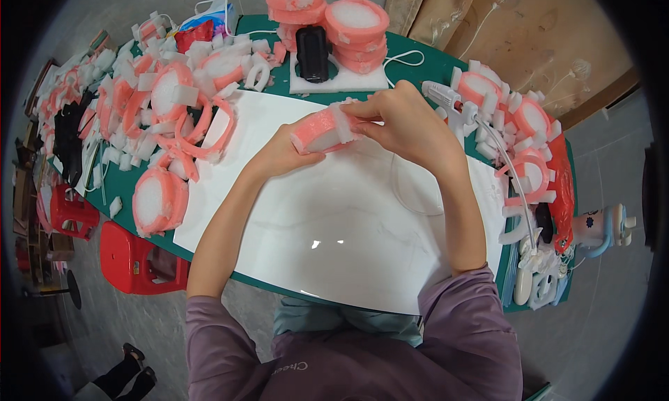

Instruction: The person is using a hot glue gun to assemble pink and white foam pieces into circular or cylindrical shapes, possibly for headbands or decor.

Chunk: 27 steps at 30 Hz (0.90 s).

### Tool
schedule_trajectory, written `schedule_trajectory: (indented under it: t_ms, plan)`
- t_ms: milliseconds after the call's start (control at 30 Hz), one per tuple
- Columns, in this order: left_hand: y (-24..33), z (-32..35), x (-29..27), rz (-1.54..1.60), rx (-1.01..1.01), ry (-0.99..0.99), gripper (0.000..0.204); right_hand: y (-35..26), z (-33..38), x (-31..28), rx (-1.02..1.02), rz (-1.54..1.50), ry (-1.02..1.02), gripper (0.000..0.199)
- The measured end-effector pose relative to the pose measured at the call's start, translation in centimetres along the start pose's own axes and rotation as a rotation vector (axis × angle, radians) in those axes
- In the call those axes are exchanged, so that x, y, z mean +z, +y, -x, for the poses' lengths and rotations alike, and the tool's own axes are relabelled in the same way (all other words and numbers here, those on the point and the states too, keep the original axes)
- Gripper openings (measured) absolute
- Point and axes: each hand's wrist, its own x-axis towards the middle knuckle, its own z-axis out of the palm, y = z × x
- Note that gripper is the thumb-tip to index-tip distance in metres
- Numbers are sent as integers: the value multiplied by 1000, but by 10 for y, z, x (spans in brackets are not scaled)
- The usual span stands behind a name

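1. Pink-and-white foam piece (313, 132): held between the two hands, over the far part of the glossy white board (327, 220).
2. Left hand (282, 153): fingers closed around the piece's left end, the thumb along its near side.
3. Right hand (408, 122): fingers pinched on the white foam strip (343, 124) that crosses the piece's right end.
4. Green bench (127, 186): carries the board; stacked pink foam rounds (357, 24) stand beyond the hands.

Lettering (291, 367) (pale) on purple shirt (355, 374)
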Motion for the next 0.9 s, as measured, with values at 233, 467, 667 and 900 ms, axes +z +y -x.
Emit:
schedule_trajectory:
  t_ms: [233,467,667,900]
  plan:
    - [-3,0,3,-36,11,8,53,3,1,1,-42,-23,12,25]
    - [1,0,0,-31,-19,0,53,1,-2,-1,-19,24,-14,27]
    - [0,-1,0,16,-25,-7,52,3,-4,-1,-52,105,-11,22]
    - [0,0,1,26,4,1,48,1,-5,-2,10,83,-47,21]
